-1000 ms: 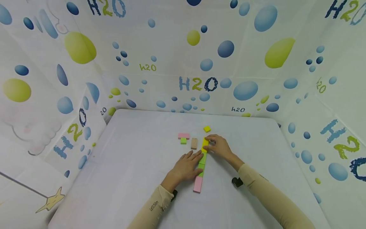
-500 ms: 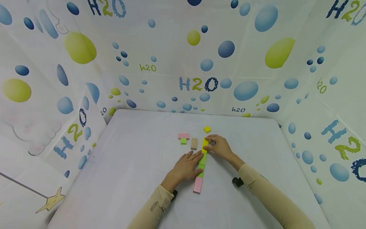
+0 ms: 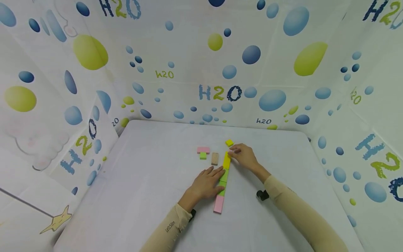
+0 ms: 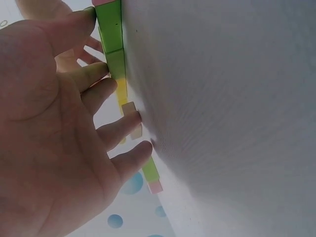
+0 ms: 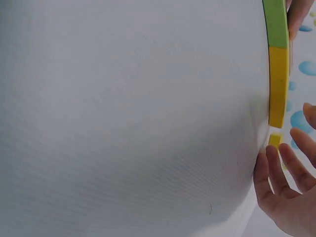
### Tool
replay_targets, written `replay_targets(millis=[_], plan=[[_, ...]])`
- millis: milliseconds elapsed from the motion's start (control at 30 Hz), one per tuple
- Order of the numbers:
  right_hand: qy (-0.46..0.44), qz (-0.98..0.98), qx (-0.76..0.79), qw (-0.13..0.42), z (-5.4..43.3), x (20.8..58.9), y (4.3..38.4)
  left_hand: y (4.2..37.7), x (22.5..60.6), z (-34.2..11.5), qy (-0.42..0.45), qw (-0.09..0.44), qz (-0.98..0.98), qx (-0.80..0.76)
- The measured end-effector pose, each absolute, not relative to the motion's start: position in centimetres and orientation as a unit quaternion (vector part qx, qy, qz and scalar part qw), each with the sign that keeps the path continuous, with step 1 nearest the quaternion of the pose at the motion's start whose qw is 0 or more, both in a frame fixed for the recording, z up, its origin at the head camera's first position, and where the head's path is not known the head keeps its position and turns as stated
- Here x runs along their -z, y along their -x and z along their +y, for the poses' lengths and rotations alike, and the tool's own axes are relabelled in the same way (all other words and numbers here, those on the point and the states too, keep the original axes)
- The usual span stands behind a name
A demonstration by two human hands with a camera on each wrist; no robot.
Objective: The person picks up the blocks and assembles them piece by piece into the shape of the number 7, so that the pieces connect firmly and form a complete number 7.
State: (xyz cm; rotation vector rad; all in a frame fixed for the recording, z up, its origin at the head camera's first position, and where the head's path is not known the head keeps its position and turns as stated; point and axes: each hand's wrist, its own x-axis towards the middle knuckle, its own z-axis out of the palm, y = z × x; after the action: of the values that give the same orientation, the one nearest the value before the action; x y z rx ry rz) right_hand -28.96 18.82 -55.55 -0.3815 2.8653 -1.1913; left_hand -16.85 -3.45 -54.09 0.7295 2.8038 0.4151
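Note:
A row of blocks runs away from the person in the head view: a pink block (image 3: 218,204) nearest, two green blocks (image 3: 224,176) in the middle, a long yellow block (image 3: 226,161) at the far end. My left hand (image 3: 204,184) lies along the left side of the row, fingers spread, its thumb and fingertips at the green blocks. Beside the far end of the yellow block is my right hand (image 3: 244,157). In the right wrist view its fingers (image 5: 288,165) are apart and loosely bent, with a gap between them and the yellow block (image 5: 278,86).
Beyond the row lies a small yellow block (image 3: 229,142). A plain wooden block (image 3: 214,159) sits left of the row, and farther left a pink block (image 3: 203,150) has a small green block (image 3: 203,156) in front of it. All are on a white-covered table (image 3: 151,164).
My right hand has let go of the long yellow block and moved slightly away to the right, its fingers loosening. The left hand and the row stay in place.

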Motion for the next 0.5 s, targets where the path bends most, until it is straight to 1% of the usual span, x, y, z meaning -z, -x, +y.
replay_targets(millis=[133,233,400,500], plan=[[0.106,0.916,0.387,-0.001,18.8,55.6,29.8,16.7,54.1,-3.6,-0.25,0.105,0.952,-0.141],[0.105,0.917,0.384,-0.02,18.8,55.9,30.5,16.7,54.1,-3.6,-0.251,0.101,0.953,-0.138],[0.151,0.921,0.353,-0.069,19.0,56.4,31.9,16.7,54.3,-3.7,-0.251,0.094,0.954,-0.134],[0.172,0.922,0.339,-0.072,19.0,56.6,32.5,16.7,54.4,-3.7,-0.252,0.091,0.954,-0.134]])
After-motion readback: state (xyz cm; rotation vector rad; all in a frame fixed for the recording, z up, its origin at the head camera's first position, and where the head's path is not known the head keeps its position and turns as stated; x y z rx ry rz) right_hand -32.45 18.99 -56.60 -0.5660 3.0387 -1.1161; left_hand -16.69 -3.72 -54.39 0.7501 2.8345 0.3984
